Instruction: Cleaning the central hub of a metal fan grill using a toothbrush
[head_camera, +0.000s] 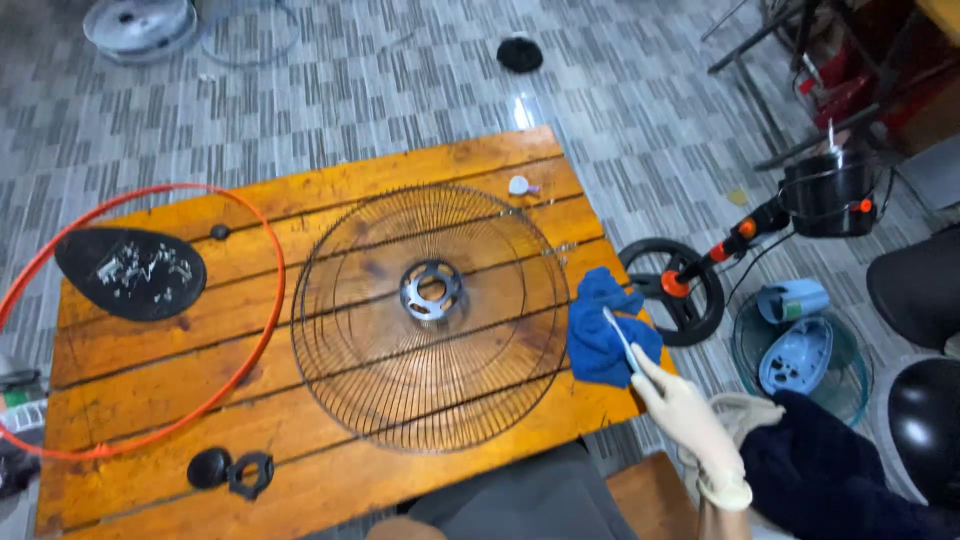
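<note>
My right hand (690, 425), in a pale glove, is at the table's right front corner, closed on a thin light-coloured stick tool (620, 335). The tool's tip lies over a crumpled blue cloth (598, 345) on the table's right edge. Just left of the cloth, a round black wire fan grille (345, 330) with a metal hub ring (432, 290) lies flat on the orange wooden table (330, 480). My left hand is out of view.
On the table lie an orange ring (255, 340), a black oval cover holding small metal bits (130, 272), and black knobs (230, 470). On the floor at right are a black fan motor (830, 190) on its stand and a glass bowl with blue parts (800, 350).
</note>
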